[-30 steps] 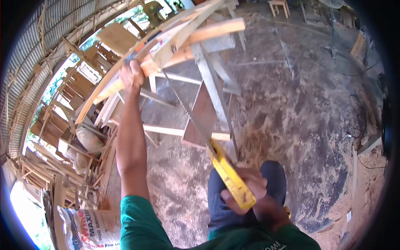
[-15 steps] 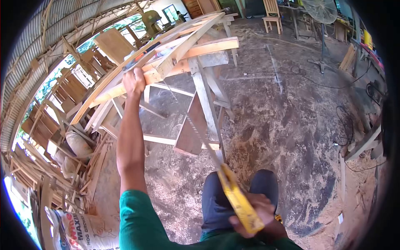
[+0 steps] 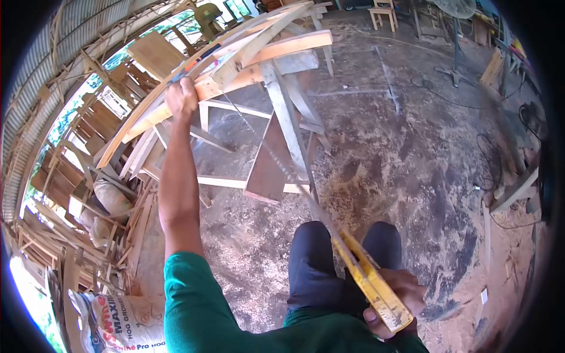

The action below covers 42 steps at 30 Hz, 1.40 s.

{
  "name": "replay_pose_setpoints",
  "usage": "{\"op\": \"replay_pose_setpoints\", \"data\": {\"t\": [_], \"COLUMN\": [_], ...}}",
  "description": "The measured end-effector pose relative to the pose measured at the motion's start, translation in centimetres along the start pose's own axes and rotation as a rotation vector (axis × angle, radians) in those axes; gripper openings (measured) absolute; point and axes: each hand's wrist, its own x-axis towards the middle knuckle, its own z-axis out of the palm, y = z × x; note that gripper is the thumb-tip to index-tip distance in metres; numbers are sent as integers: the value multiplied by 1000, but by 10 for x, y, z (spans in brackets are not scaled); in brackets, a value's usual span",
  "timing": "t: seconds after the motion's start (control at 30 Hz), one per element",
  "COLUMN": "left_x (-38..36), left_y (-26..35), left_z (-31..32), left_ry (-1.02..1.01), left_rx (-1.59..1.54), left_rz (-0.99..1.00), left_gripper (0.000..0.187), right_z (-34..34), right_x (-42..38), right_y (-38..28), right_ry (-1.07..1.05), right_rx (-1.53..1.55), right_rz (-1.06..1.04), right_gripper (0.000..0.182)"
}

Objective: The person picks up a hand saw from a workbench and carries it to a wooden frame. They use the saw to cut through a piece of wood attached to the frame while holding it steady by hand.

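My right hand (image 3: pixel 403 291) is wrapped round the yellow handle (image 3: pixel 376 285) of a handsaw, low in the view beside my knee. Its long thin blade (image 3: pixel 279 160) slants up and left, toothed edge visible, to the end of a wooden beam (image 3: pixel 231 72); whether the tip touches the wood is hard to tell. My left hand (image 3: pixel 182 99), arm stretched forward, is closed over a pale wooden board (image 3: pixel 144 125) just left of that beam. Under the timber stands a sawhorse (image 3: pixel 286 117) with splayed legs. The fingers of my left hand are partly hidden.
A brown panel (image 3: pixel 269 165) leans under the sawhorse. Scrap timber (image 3: pixel 44 235) and a printed feed sack (image 3: pixel 120 323) lie on the left. Sawdust covers the floor (image 3: pixel 353 176). A cable (image 3: pixel 450 103), a wooden chair (image 3: pixel 384 16) and a standing fan (image 3: pixel 456 65) are farther right.
My right hand and the saw handle have shifted to the right in view. The timber and my left hand appear slightly higher and farther left; the left hand still grips the board.
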Motion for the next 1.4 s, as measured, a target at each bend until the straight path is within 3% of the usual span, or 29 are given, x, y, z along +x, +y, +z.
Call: {"op": "replay_pose_setpoints", "data": {"t": [0.07, 0.1, 0.27, 0.3, 0.33, 0.37, 0.4, 0.43, 0.53, 0.73, 0.8, 0.83, 0.87, 0.93, 0.97, 1.0, 1.03, 1.1, 1.27, 1.33, 1.37, 1.4], "left_x": [3, 1, 3, 9, 11, 5, 7, 11, 2, 2, 2, 0, -1, 2, 14, -1, -5, -5, -4, -5, -2, 0], "left_y": [-3, -6, -3, -17, -30, -2, -8, -21, 15, 14, 2, 7, 14, 14, -34, -5, 5, 10, 11, 20, 15, 13], "left_z": [3, 1, -2, 1, 6, -2, -3, 0, -7, -3, -4, -4, -6, -8, 4, -1, -6, -7, -5, -10, -8, -7], "left_ry": [31, 16, 57, 64, 100, 64, 65, 51, 88, 120, 90, 96, 105, 30, -4, 95, 65, 39, 90, 1, 24, 36], "left_rx": [89, 100, 144, 289, 179, 34, 179, 17, -118, -173, -90, -33, 24, 20, 13, 158, 138, 69, 115, 69, 50, 39], "left_rz": [-43, -39, -19, 130, 97, -49, -13, -83, -94, -49, -96, -97, -97, -82, -48, -53, -37, -48, -16, -43, 0, 0], "left_gripper": [45, 45, 47, 47, 47, 46, 46, 47, 49, 50, 51, 51, 51, 50, 49, 48, 47, 47, 47, 44, 44, 44], "right_z": [-2, -4, 25, 30, 37, 43, 49, 58, 68, 47, 72, 60, 101, 108, 95, 78, 67, 59, 85, 67, 64, 52], "right_x": [-5, -3, -35, -43, -47, -48, -47, -44, -29, -42, -18, 6, 15, 14, 14, 7, -1, -21, -17, -8, -3, -3], "right_y": [5, 9, 19, 26, 31, 36, 43, 52, 70, 60, 69, 73, 93, 97, 93, 77, 68, 50, 39, 39, 33, 28], "right_ry": [-148, -343, -88, -37, 9, 63, 114, 170, 133, 162, 268, -144, 177, 92, 60, -21, -99, 62, 94, -45, 46, -29], "right_rx": [153, 240, 317, 394, 395, 426, 455, 427, 429, 471, 360, 242, 310, 340, 337, 318, 296, 332, 286, 283, 287, 357], "right_rz": [-28, -99, 8, -29, -13, -95, -180, -222, -256, -216, -209, -39, -163, -145, -169, -136, -118, -87, -94, -73, -46, -78], "right_gripper": [31, 30, 27, 25, 25, 21, 21, 21, 9, 10, 9, 12, 19, 22, 22, 20, 18, 19, 21, 20, 20, 20]}}
